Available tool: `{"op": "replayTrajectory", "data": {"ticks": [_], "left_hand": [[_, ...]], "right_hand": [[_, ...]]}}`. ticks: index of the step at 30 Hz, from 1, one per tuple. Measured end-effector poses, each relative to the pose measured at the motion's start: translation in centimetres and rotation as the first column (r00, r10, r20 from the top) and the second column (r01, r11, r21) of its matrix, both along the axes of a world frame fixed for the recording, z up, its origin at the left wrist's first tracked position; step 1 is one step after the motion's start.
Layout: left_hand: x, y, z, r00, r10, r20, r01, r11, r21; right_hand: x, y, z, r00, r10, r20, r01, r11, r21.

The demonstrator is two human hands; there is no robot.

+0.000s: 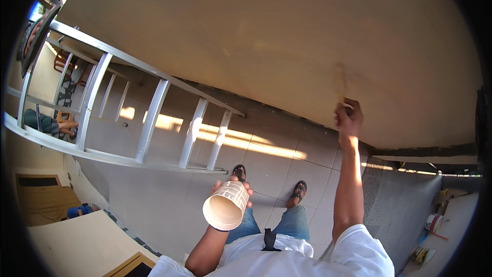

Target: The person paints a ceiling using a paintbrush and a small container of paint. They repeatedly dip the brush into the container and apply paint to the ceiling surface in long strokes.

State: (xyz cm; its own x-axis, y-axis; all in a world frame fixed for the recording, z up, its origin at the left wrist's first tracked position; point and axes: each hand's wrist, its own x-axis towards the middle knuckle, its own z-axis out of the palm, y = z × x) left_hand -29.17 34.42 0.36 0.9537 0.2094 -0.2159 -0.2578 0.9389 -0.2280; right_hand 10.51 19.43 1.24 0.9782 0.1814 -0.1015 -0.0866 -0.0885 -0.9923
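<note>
My left hand is wrapped round a pale cup-like tub with streaks down its outside. The tub's mouth is tilted toward me, and cream-coloured paint coats its inside; how full it is I cannot tell. My right arm stretches forward, and the right hand is closed on a paintbrush. Smeared and close in colour to the wall, the brush lies with its head against the beige wall. A slightly darker patch shows on the wall beside the bristles.
An aluminium ladder stands at my left near the wall. Grey floor tiles lie under my sandalled feet. Two people are partly visible at the far left, one in blue. Several small items, including a white bucket, sit at the right.
</note>
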Motion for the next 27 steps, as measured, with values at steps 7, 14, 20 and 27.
{"op": "replayTrajectory", "data": {"ticks": [7,14,20,27], "left_hand": [[3.1,-2.3,0.6,0.996,-0.066,-0.066,0.072,0.993,0.094],[4.5,-5.3,-0.4,0.983,-0.176,-0.053,0.18,0.98,0.088],[5.5,-7.4,-0.4,0.966,-0.256,-0.045,0.259,0.962,0.083],[4.7,-7.7,1.0,0.955,-0.275,-0.108,0.288,0.948,0.135]], "right_hand": [[6.2,6.1,-3.4,0.955,0.294,0.048,-0.292,0.955,-0.05],[8.2,-13.5,-4.3,0.991,-0.133,-0.01,0.133,0.989,0.057],[6.0,-16.6,-4.9,0.863,-0.493,0.11,0.475,0.866,0.158],[7.0,1.0,-6.4,0.707,-0.624,0.333,0.669,0.742,-0.031]]}}
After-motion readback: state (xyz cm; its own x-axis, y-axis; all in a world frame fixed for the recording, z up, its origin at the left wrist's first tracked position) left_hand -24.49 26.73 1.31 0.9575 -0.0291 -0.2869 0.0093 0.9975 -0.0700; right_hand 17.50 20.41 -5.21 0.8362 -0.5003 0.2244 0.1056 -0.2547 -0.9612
